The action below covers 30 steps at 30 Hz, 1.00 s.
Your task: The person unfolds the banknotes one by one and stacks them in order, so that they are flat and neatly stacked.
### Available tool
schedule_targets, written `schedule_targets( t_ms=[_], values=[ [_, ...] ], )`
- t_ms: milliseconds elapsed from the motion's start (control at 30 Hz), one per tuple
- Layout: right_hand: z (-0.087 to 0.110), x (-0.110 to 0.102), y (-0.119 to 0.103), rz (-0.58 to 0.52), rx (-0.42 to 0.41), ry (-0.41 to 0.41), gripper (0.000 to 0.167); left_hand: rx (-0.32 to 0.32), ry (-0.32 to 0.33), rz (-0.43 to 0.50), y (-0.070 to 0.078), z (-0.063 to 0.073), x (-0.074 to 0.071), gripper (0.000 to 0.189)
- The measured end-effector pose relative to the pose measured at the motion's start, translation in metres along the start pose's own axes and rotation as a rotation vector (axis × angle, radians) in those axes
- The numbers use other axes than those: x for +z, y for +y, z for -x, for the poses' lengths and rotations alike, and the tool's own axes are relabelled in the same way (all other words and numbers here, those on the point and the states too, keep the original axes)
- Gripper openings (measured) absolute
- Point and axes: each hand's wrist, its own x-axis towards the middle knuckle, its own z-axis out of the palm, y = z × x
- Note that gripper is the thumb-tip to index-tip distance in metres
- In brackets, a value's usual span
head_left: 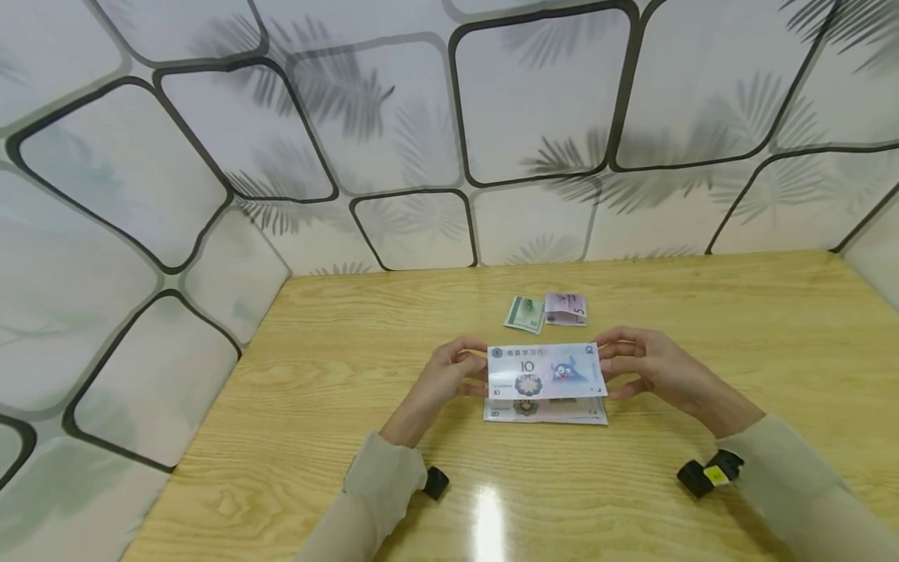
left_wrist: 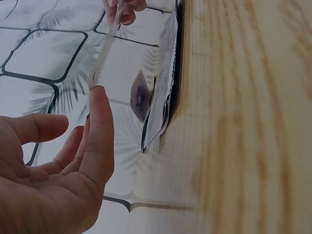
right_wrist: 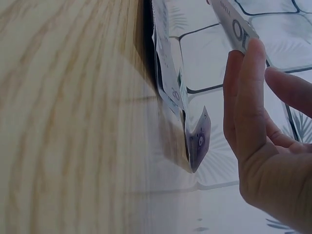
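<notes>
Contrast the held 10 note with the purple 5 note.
The 10 note is held above the table by the left hand and right hand; the purple 5 note rests on the table. The 10 note is unfolded; the purple 5 note is folded, with a flap lifted. The 10 note is pale bluish; the purple 5 note is violet. Both are printed notes.

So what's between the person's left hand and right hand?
A pale blue, rectangular paper note marked 10 spans from the left hand to the right hand in the head view.
</notes>
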Motion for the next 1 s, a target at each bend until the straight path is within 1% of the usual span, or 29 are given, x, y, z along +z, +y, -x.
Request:
schedule_targets(
  t_ms=[167, 500, 667, 867, 1000],
  values=[
    [-0.0012, -0.0009, -0.0011, 0.010, 0.025, -0.008, 0.041, -0.020, -0.027, -0.019, -0.0005, 0.0021, -0.0020, 0.031],
    [-0.0027, -0.0022, 0.0016, 0.018, 0.067, -0.051, 0.058, -0.038, -0.044, -0.046, -0.0010, 0.0018, -0.0027, 0.030],
    [-0.0028, -0.0010, 0.0024, 0.020, 0.091, -0.058, 0.061, -0.058, -0.072, -0.056, -0.0033, 0.0018, -0.0030, 0.031],
    [-0.0021, -0.0001, 0.0046, 0.042, 0.111, -0.053, 0.061, -0.077, -0.089, -0.051, -0.0039, 0.0028, -0.0040, 0.032],
    [-0.0018, 0.0000, 0.0043, 0.057, 0.115, -0.046, 0.062, -0.074, -0.108, -0.083, -0.0020, 0.0048, -0.0047, 0.035]
  ],
)
